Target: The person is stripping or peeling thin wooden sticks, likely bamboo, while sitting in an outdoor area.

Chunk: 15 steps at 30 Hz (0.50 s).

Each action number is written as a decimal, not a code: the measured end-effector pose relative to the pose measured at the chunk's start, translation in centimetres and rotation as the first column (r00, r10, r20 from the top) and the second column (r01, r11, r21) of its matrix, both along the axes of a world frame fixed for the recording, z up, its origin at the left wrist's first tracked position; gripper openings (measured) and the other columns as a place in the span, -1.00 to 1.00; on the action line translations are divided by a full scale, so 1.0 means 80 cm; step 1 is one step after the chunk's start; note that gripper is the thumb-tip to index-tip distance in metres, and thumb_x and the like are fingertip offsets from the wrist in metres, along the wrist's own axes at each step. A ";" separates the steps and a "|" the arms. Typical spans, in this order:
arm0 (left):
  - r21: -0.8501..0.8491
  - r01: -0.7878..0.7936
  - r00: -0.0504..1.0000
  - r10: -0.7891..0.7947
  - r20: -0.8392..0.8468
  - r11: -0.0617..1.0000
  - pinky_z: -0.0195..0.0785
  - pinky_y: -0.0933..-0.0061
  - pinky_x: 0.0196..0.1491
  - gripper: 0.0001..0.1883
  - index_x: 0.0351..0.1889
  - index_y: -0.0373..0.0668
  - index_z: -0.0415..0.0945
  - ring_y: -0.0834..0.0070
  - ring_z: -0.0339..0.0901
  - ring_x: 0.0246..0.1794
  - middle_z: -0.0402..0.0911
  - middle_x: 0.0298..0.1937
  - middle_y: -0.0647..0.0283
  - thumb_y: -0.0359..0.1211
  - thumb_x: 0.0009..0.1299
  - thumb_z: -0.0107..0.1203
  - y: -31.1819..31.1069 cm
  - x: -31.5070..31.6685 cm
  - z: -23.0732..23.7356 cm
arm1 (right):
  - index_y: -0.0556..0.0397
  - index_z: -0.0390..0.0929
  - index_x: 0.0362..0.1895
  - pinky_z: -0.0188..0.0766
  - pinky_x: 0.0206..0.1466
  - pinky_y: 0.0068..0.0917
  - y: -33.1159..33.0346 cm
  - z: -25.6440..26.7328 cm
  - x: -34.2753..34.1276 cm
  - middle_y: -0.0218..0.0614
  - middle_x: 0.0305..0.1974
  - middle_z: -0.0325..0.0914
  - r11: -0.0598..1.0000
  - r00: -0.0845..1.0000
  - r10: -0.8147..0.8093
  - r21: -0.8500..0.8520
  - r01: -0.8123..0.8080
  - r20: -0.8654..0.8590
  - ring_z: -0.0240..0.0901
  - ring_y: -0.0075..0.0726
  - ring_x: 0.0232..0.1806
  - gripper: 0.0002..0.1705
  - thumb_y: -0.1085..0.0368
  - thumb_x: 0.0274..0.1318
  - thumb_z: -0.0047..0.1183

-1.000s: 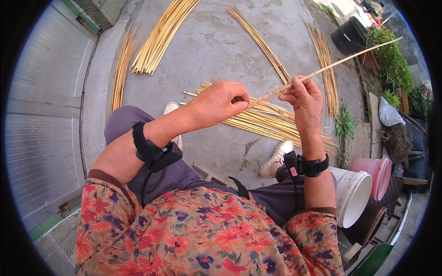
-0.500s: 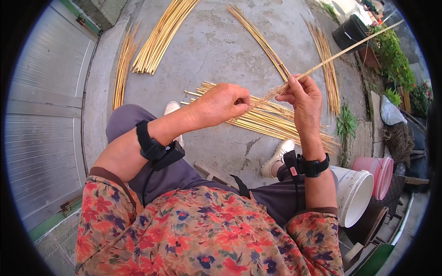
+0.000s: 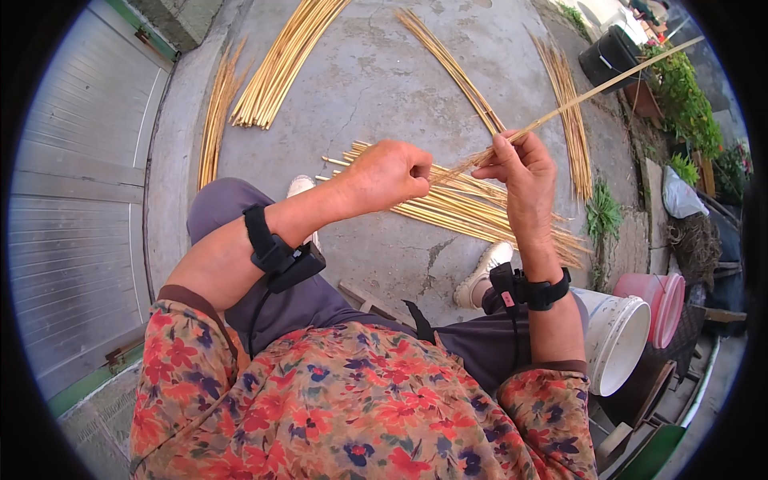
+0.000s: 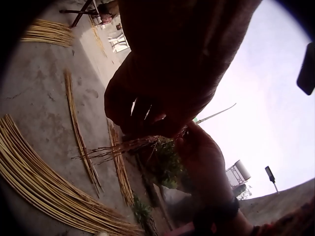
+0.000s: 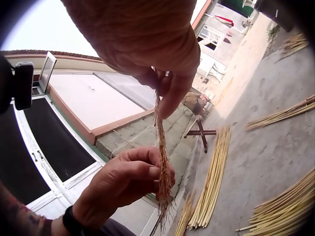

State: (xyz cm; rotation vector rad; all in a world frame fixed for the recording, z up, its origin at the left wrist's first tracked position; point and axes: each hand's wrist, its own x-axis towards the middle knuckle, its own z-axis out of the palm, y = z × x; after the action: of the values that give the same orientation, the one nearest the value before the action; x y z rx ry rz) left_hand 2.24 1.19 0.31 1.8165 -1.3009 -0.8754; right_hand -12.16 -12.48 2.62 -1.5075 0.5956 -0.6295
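A long dry stalk [image 3: 608,84] with a feathery seed head [image 5: 164,172] stretches between my hands. My right hand [image 3: 524,176] pinches it between thumb and fingers just where the head begins, and the bare stem runs out to the upper right. At the tip of the head is my left hand [image 3: 384,178], its thumb and fingers pinching the wispy strands, as the right wrist view shows. Fine ends stick out past the left fingers. Beneath both hands, a spread of similar stalks [image 3: 456,212] lies on the concrete in front of my shoes.
Farther off on the ground lie a thick bundle [image 3: 280,72], a thin bundle [image 3: 216,120] at the left, a slim bunch [image 3: 452,72] and another bundle [image 3: 568,120] at the right. A white bucket [image 3: 620,344] and a pink bucket [image 3: 660,304] stand by my right leg.
The far end of the stalk has swung upward. My right hand has shifted slightly left toward the left hand, which has barely moved and keeps its pinch.
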 end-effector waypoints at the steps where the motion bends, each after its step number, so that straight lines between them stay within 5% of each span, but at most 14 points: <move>1: 0.000 -0.002 1.000 0.002 0.002 1.000 0.25 0.49 -0.44 -0.87 -0.47 -0.32 0.46 0.55 0.37 -0.57 0.47 -0.61 0.22 -0.43 0.09 0.03 0.000 0.001 0.000 | 0.19 0.40 -0.30 0.48 -0.51 -0.67 0.001 0.001 0.000 -0.32 -0.53 0.46 1.000 1.000 -0.013 -0.013 0.013 0.007 0.48 -0.51 -0.57 -0.87 0.36 0.16 -0.03; 6: 0.003 -0.102 0.989 0.101 -0.110 0.995 0.18 0.57 -0.48 -0.86 -0.51 -0.30 0.45 0.67 0.28 -0.59 0.42 -0.64 0.32 -0.39 0.14 0.00 0.001 0.013 -0.008 | 0.19 0.41 -0.30 0.51 -0.49 -0.64 -0.011 0.004 -0.003 -0.31 -0.52 0.46 0.997 0.995 -0.074 0.016 0.073 0.070 0.49 -0.48 -0.56 -0.85 0.33 0.15 -0.02; 10: 0.030 -0.073 0.994 0.075 -0.079 0.997 0.14 0.61 -0.50 -0.84 -0.52 -0.29 0.45 0.72 0.24 -0.58 0.38 -0.65 0.37 -0.36 0.18 0.04 0.014 0.026 0.003 | 0.20 0.42 -0.30 0.54 -0.50 -0.59 -0.034 0.008 -0.017 -0.26 -0.51 0.46 0.987 0.988 -0.151 0.056 0.148 0.044 0.52 -0.41 -0.54 -0.80 0.29 0.13 0.02; 12: 0.070 0.031 0.999 -0.032 0.012 0.997 0.15 0.50 -0.53 -0.75 -0.56 -0.30 0.46 0.59 0.26 -0.65 0.37 -0.70 0.25 -0.28 0.21 0.07 0.022 0.028 0.008 | 0.22 0.41 -0.31 0.54 -0.52 -0.59 -0.043 0.005 -0.022 -0.25 -0.51 0.47 0.978 0.982 -0.182 0.108 0.176 0.050 0.52 -0.40 -0.53 -0.79 0.30 0.12 0.02; 14: 0.100 0.051 0.998 -0.055 0.034 0.994 0.15 0.62 -0.48 -0.79 -0.48 -0.28 0.46 0.71 0.24 -0.57 0.38 -0.62 0.39 -0.30 0.27 0.08 0.027 0.027 0.011 | 0.23 0.42 -0.32 0.54 -0.53 -0.59 -0.044 0.005 -0.024 -0.25 -0.51 0.47 0.978 0.984 -0.177 0.117 0.172 0.034 0.53 -0.38 -0.53 -0.79 0.30 0.11 0.03; 15: -0.079 -0.014 1.000 0.015 0.010 0.997 0.18 0.61 -0.45 -0.82 -0.44 -0.28 0.47 0.69 0.27 -0.54 0.40 -0.57 0.37 -0.33 0.27 0.07 0.028 0.024 0.009 | 0.23 0.42 -0.33 0.54 -0.53 -0.59 -0.043 0.003 -0.023 -0.25 -0.52 0.47 0.976 0.985 -0.172 0.142 0.167 0.023 0.53 -0.38 -0.54 -0.79 0.30 0.11 0.04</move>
State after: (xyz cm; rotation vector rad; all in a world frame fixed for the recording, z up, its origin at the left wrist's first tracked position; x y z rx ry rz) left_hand 4.12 3.41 1.04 1.7691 -1.3088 -0.7970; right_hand -14.03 -15.96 2.84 -1.3212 0.7317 -0.7291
